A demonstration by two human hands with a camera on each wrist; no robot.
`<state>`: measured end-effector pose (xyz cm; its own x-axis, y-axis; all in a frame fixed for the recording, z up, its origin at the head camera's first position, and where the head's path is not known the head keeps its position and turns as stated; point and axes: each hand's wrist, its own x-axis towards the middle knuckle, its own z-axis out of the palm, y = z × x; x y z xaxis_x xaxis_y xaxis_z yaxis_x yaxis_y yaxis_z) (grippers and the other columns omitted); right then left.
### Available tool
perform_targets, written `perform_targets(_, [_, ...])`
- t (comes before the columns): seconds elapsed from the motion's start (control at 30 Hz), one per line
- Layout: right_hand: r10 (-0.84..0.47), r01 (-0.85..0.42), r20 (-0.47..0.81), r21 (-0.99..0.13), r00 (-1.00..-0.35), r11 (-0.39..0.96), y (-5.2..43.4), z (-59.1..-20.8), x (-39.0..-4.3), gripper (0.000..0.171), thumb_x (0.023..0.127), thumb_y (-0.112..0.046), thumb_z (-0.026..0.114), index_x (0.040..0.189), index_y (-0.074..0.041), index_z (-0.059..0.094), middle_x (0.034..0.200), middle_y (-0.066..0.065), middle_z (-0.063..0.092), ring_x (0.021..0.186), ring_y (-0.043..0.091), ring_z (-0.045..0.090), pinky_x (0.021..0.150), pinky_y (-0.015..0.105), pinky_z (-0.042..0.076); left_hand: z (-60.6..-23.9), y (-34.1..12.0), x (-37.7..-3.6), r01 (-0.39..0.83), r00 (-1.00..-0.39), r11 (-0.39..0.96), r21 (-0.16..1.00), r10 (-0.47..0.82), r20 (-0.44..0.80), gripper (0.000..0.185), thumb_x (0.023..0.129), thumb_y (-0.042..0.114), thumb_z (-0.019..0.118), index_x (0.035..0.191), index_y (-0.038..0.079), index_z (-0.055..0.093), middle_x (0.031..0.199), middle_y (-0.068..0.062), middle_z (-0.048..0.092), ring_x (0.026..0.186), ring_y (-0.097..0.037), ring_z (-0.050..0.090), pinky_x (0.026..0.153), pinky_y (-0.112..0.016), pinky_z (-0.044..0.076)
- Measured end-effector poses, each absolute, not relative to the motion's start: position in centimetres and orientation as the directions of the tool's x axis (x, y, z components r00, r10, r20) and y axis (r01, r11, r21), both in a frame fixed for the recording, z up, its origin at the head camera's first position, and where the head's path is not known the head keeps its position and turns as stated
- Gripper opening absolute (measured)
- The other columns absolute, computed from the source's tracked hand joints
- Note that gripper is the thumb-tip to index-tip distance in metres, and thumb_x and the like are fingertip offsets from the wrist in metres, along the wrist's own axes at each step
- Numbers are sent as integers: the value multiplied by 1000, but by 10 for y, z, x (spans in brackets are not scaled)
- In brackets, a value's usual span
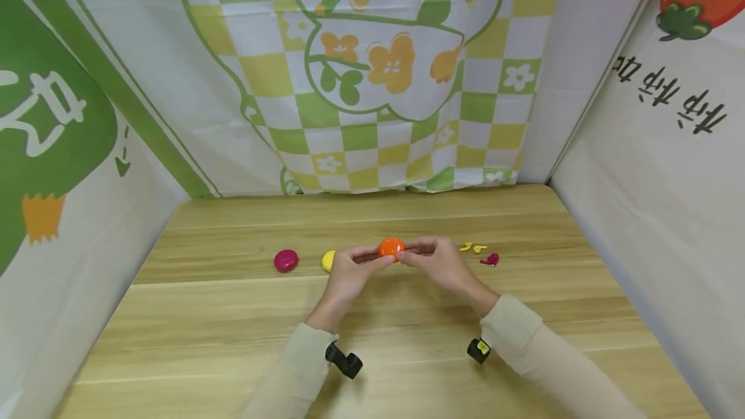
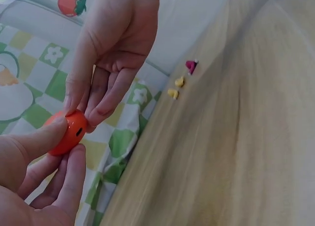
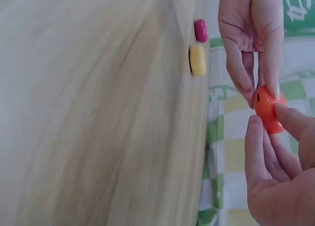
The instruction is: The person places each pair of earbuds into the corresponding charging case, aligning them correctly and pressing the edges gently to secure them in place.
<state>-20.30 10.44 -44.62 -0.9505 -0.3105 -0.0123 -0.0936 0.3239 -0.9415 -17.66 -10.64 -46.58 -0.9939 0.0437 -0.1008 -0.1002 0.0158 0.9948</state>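
Observation:
Above the table, both hands hold a glossy orange round earbud case (image 1: 391,248) between them. My left hand (image 1: 347,277) pinches its left side, thumb on the near face and fingers behind. From the other side my right hand (image 1: 443,265) pinches it in the same way. A small dark slot shows on the case (image 2: 78,131) in the left wrist view, and its lid looks closed. Partly hidden behind the left hand lies a yellow case (image 1: 328,261). Farther left is a magenta case (image 1: 286,260).
Right of the hands, two yellow earbuds (image 1: 479,249) and magenta earbuds (image 1: 490,259) lie on the wooden table (image 1: 233,341). A checkered cloth (image 1: 372,141) hangs along the back edge, and printed sheets (image 1: 652,167) stand at both sides.

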Motion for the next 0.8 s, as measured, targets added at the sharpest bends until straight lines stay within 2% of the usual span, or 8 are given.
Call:
perform_targets(0.13, [-219,-11,-62,-949,-974,314,102,-451,-218,33,94,-28,83,118,-6,80,110,11,82,100,20,79,94,43,64,-465,-96,-193,-70,-997,86,994,-22,-68,32,90,25,86,118,10,81,115,-10,81,106,-18,76,95,-36,63])
perform_targets(0.23, [-165,19,-78,-943,-983,334,100,-456,-230,31,94,-27,83,116,-5,81,106,12,83,97,20,79,91,40,64,-468,-90,-207,-60,-994,160,985,-98,-45,28,88,23,89,111,8,82,107,-11,82,99,-19,77,83,-29,63])
perform_targets(0.37, [-129,50,-101,-935,-987,351,96,-465,-247,30,94,-24,82,113,-1,81,102,14,83,94,21,80,85,35,65,-474,-84,-223,-69,-983,242,968,-184,-24,24,85,18,91,105,6,84,99,-12,83,91,-20,78,68,-20,56])
perform_targets(0.6, [-64,150,-181,-931,-981,332,89,-474,-268,26,92,-14,83,109,5,80,98,18,82,76,9,77,72,23,64,-481,-79,-243,-78,-979,392,917,-206,4,21,86,19,90,99,3,84,94,-13,83,83,-20,78,60,-18,52])
perform_targets(0.8, [-40,211,-232,-933,-972,292,86,-476,-277,22,92,-4,82,107,11,78,92,22,81,68,11,76,69,22,64,-483,-76,-251,-125,-978,442,888,-203,-36,19,87,22,89,93,4,85,97,-13,83,86,-21,71,60,-20,47])
